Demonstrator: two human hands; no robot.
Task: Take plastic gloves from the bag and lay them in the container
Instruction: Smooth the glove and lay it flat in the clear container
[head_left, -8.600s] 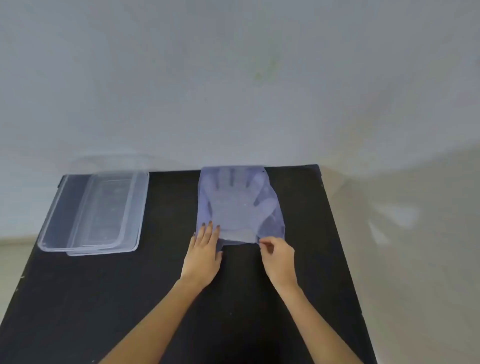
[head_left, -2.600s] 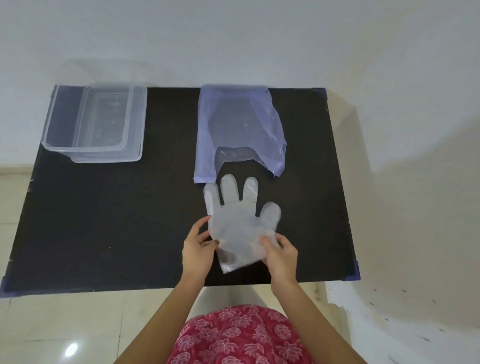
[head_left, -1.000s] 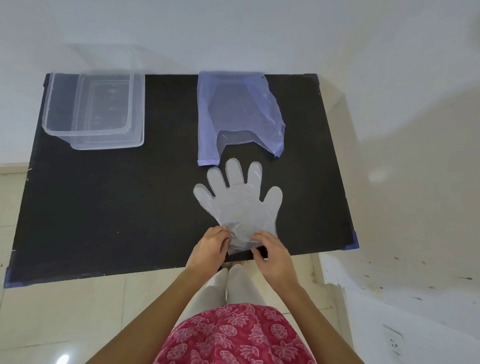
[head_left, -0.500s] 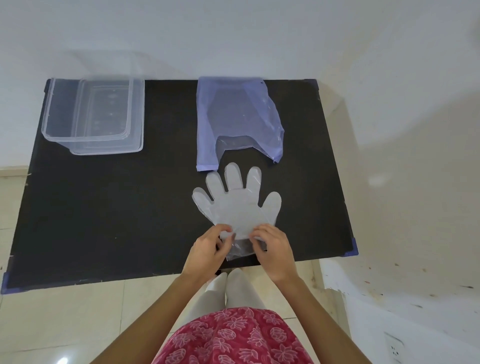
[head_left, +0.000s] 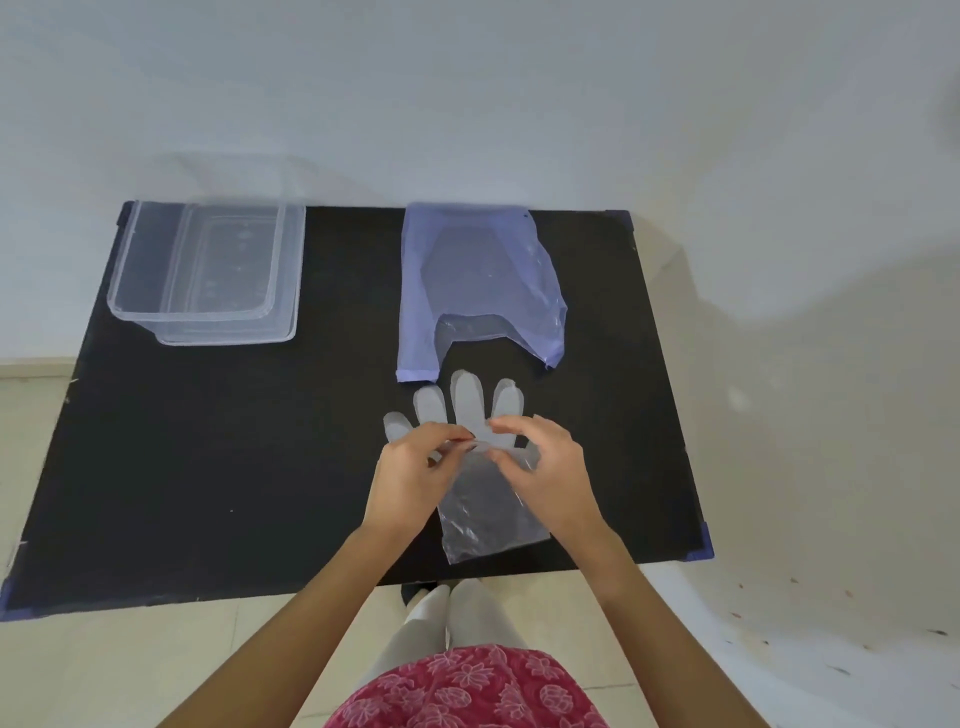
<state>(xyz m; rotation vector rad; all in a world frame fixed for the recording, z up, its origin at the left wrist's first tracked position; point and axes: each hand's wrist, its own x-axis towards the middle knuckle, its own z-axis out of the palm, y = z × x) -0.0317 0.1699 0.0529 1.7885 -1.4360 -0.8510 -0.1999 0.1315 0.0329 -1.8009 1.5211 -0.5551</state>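
A clear plastic glove (head_left: 485, 512) lies flat on the black table (head_left: 234, 467), fingers pointing away, its cuff near the front edge. My left hand (head_left: 415, 470) and my right hand (head_left: 543, 467) hover over its palm, fingertips pinching the thin film at the middle. Just beyond the glove's fingers lies the pale blue plastic bag (head_left: 478, 280), flat, mouth toward me, with more clear plastic showing inside. The clear rectangular container (head_left: 208, 270) stands at the table's far left corner.
The table's back edge meets a white wall. Its front edge runs just behind the glove's cuff, with tiled floor and my legs below. Blue tape marks the table corners (head_left: 701, 545).
Both hands have slid from the glove's cuff up to its palm and now pinch it there. The glove lies nearer the front edge, its cuff uncovered.
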